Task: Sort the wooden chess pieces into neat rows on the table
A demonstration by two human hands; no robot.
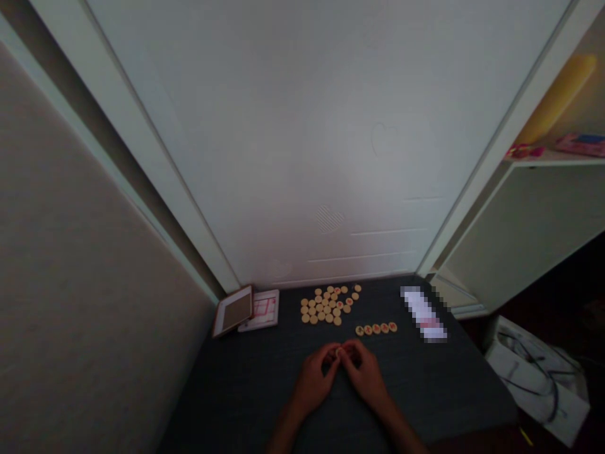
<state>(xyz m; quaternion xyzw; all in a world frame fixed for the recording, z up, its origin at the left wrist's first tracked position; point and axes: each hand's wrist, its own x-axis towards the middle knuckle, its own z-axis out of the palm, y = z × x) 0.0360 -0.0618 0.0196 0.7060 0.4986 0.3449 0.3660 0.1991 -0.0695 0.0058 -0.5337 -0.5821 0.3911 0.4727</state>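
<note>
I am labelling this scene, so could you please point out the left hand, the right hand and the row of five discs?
Left hand (pixel 312 374): head view, on the back of the hand.
Right hand (pixel 368 374): head view, on the back of the hand.
Row of five discs (pixel 377 328): head view, on the middle disc's face.

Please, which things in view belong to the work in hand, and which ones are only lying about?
Apparently in use:
small pale round disc, held between the left hand and right hand;
row of five pale round marked discs;
loose cluster of pale round wooden-looking discs.

Probably just lying about:
rectangular white box, lower right;
long yellow object, upper right.
</note>
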